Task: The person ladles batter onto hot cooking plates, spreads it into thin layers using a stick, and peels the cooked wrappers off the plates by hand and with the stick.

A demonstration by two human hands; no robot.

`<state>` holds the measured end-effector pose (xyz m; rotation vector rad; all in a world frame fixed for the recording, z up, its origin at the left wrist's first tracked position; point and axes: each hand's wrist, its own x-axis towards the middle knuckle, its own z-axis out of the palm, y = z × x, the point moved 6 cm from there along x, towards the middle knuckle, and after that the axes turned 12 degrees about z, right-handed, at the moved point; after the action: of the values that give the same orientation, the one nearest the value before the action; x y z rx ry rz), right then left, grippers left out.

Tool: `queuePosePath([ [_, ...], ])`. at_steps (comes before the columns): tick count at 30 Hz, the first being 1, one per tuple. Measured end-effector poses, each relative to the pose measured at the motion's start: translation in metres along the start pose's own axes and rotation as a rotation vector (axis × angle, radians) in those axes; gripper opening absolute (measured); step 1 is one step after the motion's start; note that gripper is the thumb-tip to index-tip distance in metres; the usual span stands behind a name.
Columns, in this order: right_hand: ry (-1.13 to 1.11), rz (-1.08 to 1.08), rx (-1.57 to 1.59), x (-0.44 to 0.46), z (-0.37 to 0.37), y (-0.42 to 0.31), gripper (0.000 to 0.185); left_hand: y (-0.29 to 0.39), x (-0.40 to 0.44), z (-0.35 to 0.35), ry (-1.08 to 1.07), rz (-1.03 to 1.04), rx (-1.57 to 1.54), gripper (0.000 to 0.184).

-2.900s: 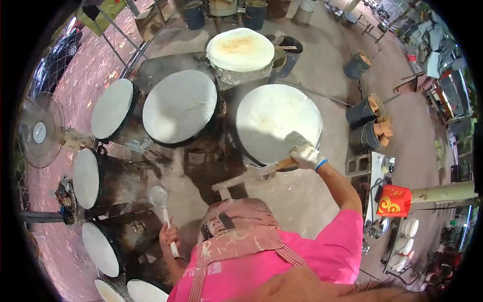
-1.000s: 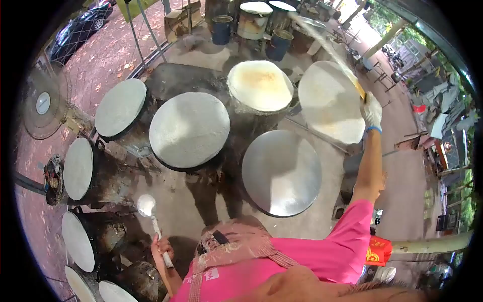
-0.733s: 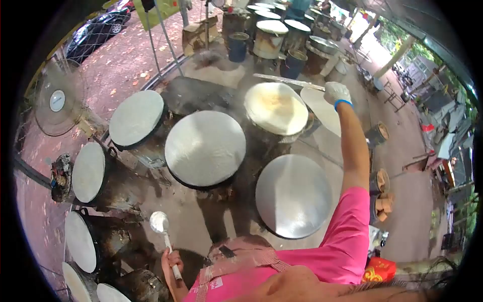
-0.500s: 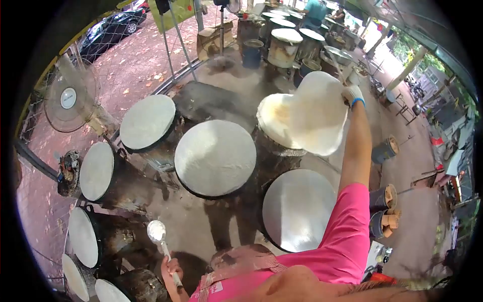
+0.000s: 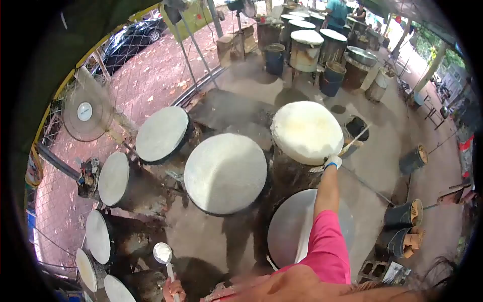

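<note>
Round white sheet (image 5: 308, 132): it is taken as the landmark; it is seen spread broad, upper face turned up. What carries it from below is mostly hidden.
Step in hand: by judgement, the placing or settling of the sheet is being done at its near right rim by the right hand (image 5: 332, 162); which of the two cannot be told.
Need of the next move: by judgement, a calm freeing of the stick (image 5: 358, 135) from the rim would be called for, so that the edge is not folded; the ladle (image 5: 170, 271) should be kept level.
Stick direction: its long axis is slanted, from the right hand outward, away from the person and to the right; its free end is seen in front of the dark bucket (image 5: 354, 126), beyond the right rim of the sheet.
Ladle direction: its bowl is pointed away from the person and opened upward, with white matter inside; the handle is run back toward the person. It is held well apart from the sheet, to the left and nearer.
Left fingers: they are closed around the ladle's handle, in the left hand (image 5: 173, 288).
Right fingers: they seem to be closed on the stick, inside a pale glove; the fingertips cannot be seen clearly.
Bare metal pan (image 5: 288, 229): it is placed nearer than the sheet, and is partly covered by the right arm.
Coated pan (image 5: 225, 173): it is placed to the left of the sheet, apart from it.
</note>
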<state>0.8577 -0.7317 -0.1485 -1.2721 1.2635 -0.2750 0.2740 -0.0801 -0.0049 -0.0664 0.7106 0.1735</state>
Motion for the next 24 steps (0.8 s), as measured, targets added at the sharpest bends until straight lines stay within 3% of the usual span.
queuePosePath([
  [2,-0.027,-0.02,-0.028,-0.009,0.002,0.002,0.041,-0.003,-0.008,-0.004,-0.025,0.013,0.001,0.026],
  [5,-0.024,-0.427,-0.449,0.055,0.013,0.01,0.037,-0.006,-0.026,-0.013,-0.125,0.027,0.025,0.027],
  [6,0.112,-0.629,-0.894,0.013,0.01,-0.002,0.035,-0.006,-0.032,-0.015,-0.175,0.04,0.048,0.027],
  [7,0.17,-0.789,-1.024,-0.021,0.009,-0.011,0.034,-0.013,-0.039,-0.013,-0.24,0.059,0.106,0.028],
  [9,0.057,-0.963,-0.876,-0.081,0.014,-0.014,0.033,-0.017,-0.054,-0.014,-0.25,0.29,0.262,0.031],
  [10,-0.077,-1.007,-0.72,-0.116,0.02,-0.014,0.033,-0.017,-0.07,-0.023,-0.066,0.402,0.271,0.03],
  [11,-0.243,-1.019,-0.577,-0.156,0.031,-0.008,0.032,-0.017,-0.082,-0.032,-0.05,0.418,0.283,0.03],
  [12,-0.428,-0.998,-0.481,-0.205,0.048,0.004,0.032,-0.023,-0.1,-0.033,0.103,0.444,-0.035,0.03],
  [13,-0.63,-0.964,-0.457,-0.26,0.063,0.027,0.032,-0.012,-0.104,-0.065,-0.007,0.483,0.004,0.028],
  [15,-0.985,-0.895,-0.513,-0.373,0.074,0.082,0.031,-0.009,-0.132,-0.088,-0.193,0.351,-0.483,0.035],
  [17,-1.372,-0.849,-0.694,-0.484,0.073,0.151,0.031,-0.025,-0.176,-0.111,-0.286,0.433,-0.597,0.04],
  [19,-1.744,-0.879,-0.938,-0.6,0.047,0.237,0.031,-0.027,-0.225,-0.154,-0.331,0.684,-0.53,0.037],
  [20,-1.922,-0.798,-0.987,-0.704,-0.04,0.238,0.029,-0.029,-0.254,-0.174,-0.342,0.827,-0.536,0.024],
  [21,-2.039,-0.881,-1.099,-0.733,-0.045,0.296,0.028,-0.029,-0.287,-0.193,-0.233,1.031,-0.343,0.015],
  [22,-2.074,-1.33,-1.099,-0.78,-0.074,0.333,0.03,-0.028,-0.31,-0.223,-0.131,1.143,-0.265,0.029],
  [23,-2.137,-1.538,-1.126,-0.805,-0.107,0.393,0.033,-0.031,-0.348,-0.268,-0.03,1.247,-0.187,0.045],
  [24,-2.197,-1.703,-1.226,-0.866,-0.169,0.406,0.04,-0.025,-0.364,-0.299,0.045,1.259,-0.195,0.061],
])
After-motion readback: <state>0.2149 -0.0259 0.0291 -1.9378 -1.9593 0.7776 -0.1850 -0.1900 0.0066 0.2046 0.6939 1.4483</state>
